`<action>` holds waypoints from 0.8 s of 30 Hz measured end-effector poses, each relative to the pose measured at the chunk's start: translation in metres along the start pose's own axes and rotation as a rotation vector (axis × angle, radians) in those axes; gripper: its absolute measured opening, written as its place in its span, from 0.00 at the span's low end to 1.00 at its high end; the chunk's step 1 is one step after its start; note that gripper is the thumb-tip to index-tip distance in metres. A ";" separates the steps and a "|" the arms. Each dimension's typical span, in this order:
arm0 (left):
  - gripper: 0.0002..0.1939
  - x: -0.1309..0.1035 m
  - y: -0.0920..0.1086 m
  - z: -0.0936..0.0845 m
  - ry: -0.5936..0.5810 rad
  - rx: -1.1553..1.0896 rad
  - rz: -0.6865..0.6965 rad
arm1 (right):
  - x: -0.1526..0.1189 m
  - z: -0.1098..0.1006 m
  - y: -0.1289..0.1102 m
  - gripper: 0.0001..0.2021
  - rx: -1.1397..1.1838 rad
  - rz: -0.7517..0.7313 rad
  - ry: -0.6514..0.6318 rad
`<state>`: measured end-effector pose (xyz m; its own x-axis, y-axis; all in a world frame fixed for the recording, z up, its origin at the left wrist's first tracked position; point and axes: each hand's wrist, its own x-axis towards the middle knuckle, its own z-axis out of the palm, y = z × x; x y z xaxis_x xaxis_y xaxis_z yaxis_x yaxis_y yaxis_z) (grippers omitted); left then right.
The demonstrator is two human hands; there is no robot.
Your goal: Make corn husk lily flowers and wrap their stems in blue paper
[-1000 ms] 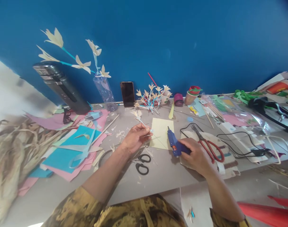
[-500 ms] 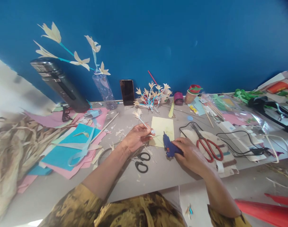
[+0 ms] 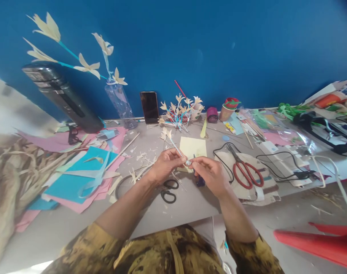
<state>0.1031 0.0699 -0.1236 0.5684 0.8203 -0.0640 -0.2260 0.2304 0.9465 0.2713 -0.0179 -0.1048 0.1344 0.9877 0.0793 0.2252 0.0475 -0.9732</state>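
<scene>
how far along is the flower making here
Done: a bunch of finished flowers lies by the wall, and more stand in the bottle. In hand: the left hand holds one flower stem while the right hand pinches its lower end. Left: uncut husks on the left.

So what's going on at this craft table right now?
A person at a cluttered table holds a small paper flower on a thin stick in the left hand. The right hand pinches the stick's lower end where both hands meet. A blue glue gun lies under the right hand, black scissors below the left, and red scissors lie to the right.
</scene>
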 end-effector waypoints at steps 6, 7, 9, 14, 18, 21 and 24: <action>0.11 -0.001 -0.001 0.001 0.043 0.055 -0.018 | 0.000 0.006 0.004 0.09 -0.044 -0.033 0.067; 0.11 -0.001 0.000 0.002 0.055 0.061 -0.028 | 0.000 0.006 0.004 0.09 -0.061 -0.046 0.069; 0.11 -0.002 0.001 0.004 0.093 0.069 -0.052 | -0.001 0.007 0.003 0.09 -0.112 -0.079 0.079; 0.10 -0.003 0.001 0.008 0.202 0.074 -0.080 | -0.003 0.011 -0.001 0.07 -0.279 -0.165 0.110; 0.11 -0.004 0.001 0.011 0.274 0.079 -0.077 | -0.003 0.014 -0.001 0.08 -0.406 -0.263 0.142; 0.10 -0.005 0.003 0.014 0.322 0.099 -0.044 | -0.003 0.017 0.003 0.08 -0.457 -0.303 0.162; 0.10 -0.007 0.004 0.017 0.358 0.119 0.000 | -0.002 0.019 0.007 0.08 -0.483 -0.324 0.159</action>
<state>0.1117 0.0561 -0.1138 0.2509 0.9562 -0.1511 -0.1202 0.1856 0.9752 0.2536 -0.0171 -0.1155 0.1196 0.8982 0.4229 0.6870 0.2327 -0.6884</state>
